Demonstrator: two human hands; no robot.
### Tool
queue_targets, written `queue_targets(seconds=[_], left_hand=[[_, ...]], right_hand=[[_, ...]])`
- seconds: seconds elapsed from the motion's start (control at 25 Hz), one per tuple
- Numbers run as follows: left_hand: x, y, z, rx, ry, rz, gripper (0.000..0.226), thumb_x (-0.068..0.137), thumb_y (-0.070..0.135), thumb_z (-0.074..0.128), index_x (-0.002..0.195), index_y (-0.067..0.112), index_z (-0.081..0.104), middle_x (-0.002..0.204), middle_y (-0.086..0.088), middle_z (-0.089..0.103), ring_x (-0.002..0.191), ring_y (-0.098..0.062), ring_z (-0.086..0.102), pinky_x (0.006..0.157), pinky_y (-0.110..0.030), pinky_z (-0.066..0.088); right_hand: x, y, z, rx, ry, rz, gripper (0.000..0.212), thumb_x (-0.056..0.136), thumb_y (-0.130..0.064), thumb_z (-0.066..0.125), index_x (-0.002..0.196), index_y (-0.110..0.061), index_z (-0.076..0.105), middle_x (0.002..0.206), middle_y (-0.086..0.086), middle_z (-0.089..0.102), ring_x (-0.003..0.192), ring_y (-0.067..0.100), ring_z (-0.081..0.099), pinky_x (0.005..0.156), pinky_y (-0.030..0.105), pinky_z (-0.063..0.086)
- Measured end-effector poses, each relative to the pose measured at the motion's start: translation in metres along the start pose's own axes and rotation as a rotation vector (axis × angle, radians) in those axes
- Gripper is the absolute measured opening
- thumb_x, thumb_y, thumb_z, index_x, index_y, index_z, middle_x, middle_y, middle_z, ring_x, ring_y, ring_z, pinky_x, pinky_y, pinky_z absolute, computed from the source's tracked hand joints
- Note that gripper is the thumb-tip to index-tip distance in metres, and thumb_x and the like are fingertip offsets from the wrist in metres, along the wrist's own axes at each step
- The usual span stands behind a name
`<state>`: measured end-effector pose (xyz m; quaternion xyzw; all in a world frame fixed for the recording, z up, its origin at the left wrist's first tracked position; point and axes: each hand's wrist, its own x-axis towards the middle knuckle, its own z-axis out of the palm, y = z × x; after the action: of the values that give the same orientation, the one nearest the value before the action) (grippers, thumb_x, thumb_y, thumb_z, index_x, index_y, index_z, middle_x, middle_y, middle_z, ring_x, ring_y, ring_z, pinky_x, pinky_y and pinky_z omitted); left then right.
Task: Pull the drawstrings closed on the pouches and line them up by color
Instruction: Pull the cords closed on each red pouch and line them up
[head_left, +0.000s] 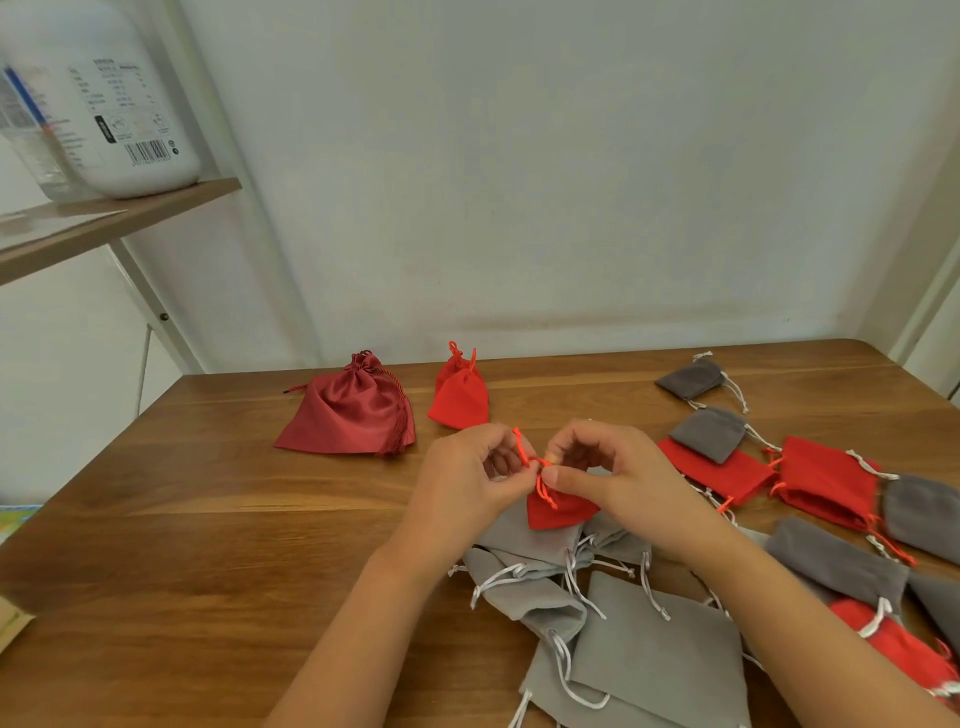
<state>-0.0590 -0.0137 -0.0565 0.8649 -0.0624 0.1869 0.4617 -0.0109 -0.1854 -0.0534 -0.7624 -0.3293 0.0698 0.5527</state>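
A small red pouch (558, 512) hangs between my hands above the table, its neck gathered. My left hand (470, 475) pinches one orange-red drawstring end, and my right hand (608, 467) pinches the cord at the pouch's mouth. At the back stand a closed dark red satin pouch (353, 410) and a closed bright red pouch (460, 392), side by side. Light grey pouches (654, 660) lie in a heap under my wrists. Red pouches (826, 480) and dark grey pouches (711, 434) lie mixed on the right.
The wooden table (208, 545) meets a white wall at the back. A shelf (104, 218) at upper left carries a large white bottle (119, 104). A cardboard corner (13, 626) pokes in at the left edge.
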Motion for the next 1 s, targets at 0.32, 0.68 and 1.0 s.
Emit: queue_targets(seconds=[0.32,0.68,1.0], left_hand=[[0.000,-0.002,0.002,-0.017,0.121,0.122,0.020,0.080,0.008,0.073,0.083,0.026,0.065,0.072,0.010,0.061,0.069,-0.002,0.055,0.066,-0.013,0.043],[0.001,0.003,0.002,-0.372,0.064,-0.059,0.012,0.072,0.013,0.076,0.077,0.023,0.073,0.080,-0.002,0.074,0.079,-0.013,0.069,0.073,-0.022,0.054],[0.004,0.000,0.003,-0.461,0.042,-0.141,0.017,0.064,0.020,0.074,0.076,0.009,0.072,0.078,0.001,0.074,0.079,-0.007,0.067,0.075,-0.019,0.051]], right_hand=[[0.005,0.003,0.000,0.417,0.035,0.132,0.021,0.068,-0.016,0.072,0.085,-0.008,0.063,0.076,0.001,0.071,0.074,0.010,0.066,0.071,0.019,0.051],[0.004,-0.001,-0.002,0.331,0.106,0.069,0.028,0.064,-0.008,0.080,0.084,-0.011,0.060,0.071,0.007,0.071,0.072,0.017,0.068,0.071,0.025,0.055],[0.006,0.012,-0.014,-0.516,0.267,-0.182,0.017,0.087,-0.012,0.065,0.100,-0.019,0.075,0.080,-0.013,0.054,0.074,0.000,0.052,0.067,0.006,0.037]])
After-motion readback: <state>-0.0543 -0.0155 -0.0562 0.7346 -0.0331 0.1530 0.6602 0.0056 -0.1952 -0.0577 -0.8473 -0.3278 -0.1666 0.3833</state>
